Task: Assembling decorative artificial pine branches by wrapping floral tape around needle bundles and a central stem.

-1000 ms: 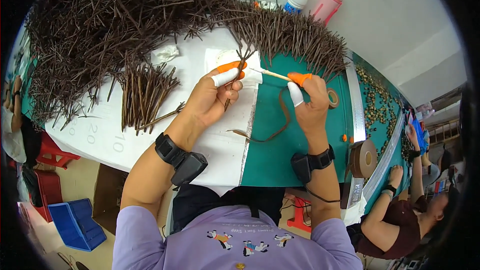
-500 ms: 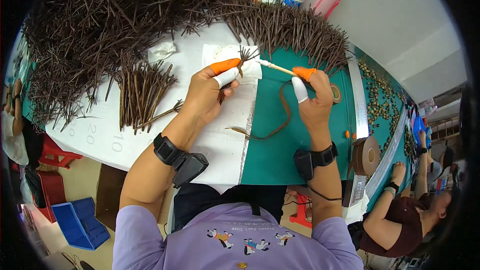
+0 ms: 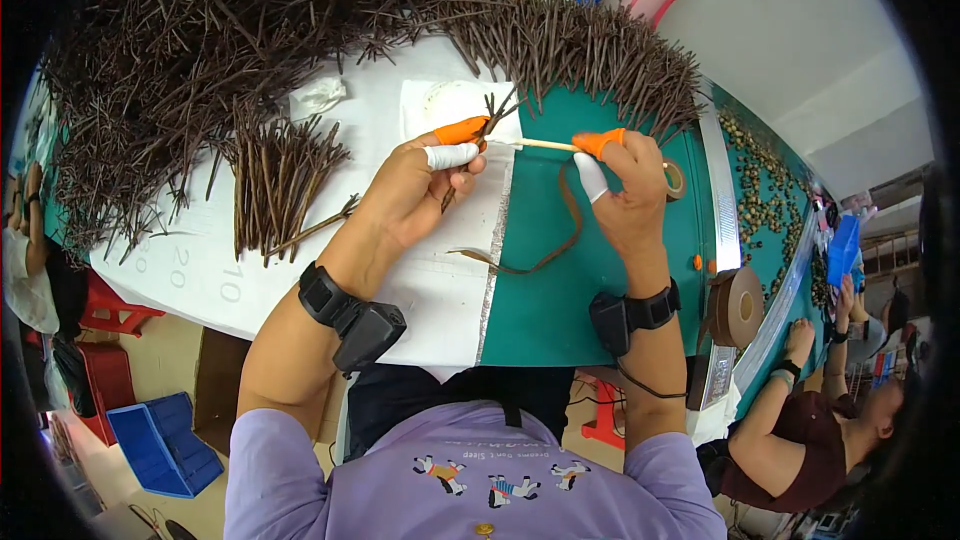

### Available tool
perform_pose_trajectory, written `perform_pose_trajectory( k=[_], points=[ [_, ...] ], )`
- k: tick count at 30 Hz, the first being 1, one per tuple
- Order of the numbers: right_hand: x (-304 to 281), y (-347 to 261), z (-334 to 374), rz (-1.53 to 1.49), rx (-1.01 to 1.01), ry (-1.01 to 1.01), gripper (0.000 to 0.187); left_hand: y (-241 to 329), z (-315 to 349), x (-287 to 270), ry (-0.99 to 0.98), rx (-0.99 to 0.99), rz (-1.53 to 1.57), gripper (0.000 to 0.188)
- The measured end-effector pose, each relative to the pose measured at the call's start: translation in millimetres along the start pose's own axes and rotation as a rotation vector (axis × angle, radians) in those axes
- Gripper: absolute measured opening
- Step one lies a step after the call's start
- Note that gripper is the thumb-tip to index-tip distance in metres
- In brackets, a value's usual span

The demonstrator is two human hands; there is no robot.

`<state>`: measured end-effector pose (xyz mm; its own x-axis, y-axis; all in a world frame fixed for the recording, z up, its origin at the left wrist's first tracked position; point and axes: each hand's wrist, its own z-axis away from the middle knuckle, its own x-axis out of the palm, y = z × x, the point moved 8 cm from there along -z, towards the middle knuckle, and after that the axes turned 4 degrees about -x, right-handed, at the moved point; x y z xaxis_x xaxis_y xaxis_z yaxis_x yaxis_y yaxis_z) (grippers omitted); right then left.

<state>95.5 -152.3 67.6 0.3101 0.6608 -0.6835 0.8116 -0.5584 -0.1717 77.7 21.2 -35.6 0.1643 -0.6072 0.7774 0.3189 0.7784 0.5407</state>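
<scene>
left hand (image 3: 420,185): grips twig bundle (image 3: 490,120) | right hand (image 3: 625,190): pinches pale stick (image 3: 540,144), apparently

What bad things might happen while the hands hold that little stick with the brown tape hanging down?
The brown tape hangs in a loose loop between the left hand and right hand, so it might twist or stick to the green mat. The pale stick looks thin and is pinched at both ends, so it might snap. The dark twigs at its tip might slip loose.

Head camera looks steeply down, close over the table (image 3: 560,290).
</scene>
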Motion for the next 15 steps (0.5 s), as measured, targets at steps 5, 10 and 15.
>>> perform_pose_trajectory(
  k=[5,10,15],
  points=[
    [1.5,-1.1,0.6,0.039,-0.01,-0.012,0.022,0.6,3.0,3.7,0.071,0.036,-0.161,0.028],
    [0.6,1.4,1.4,0.058,0.001,0.033,0.02,3.1,4.8,3.4,0.087,0.061,-0.256,0.023],
    [-0.1,-2.9,1.1,0.04,-0.01,0.022,0.021,3.5,3.4,1.5,0.113,0.061,-0.217,0.022]
  ],
)
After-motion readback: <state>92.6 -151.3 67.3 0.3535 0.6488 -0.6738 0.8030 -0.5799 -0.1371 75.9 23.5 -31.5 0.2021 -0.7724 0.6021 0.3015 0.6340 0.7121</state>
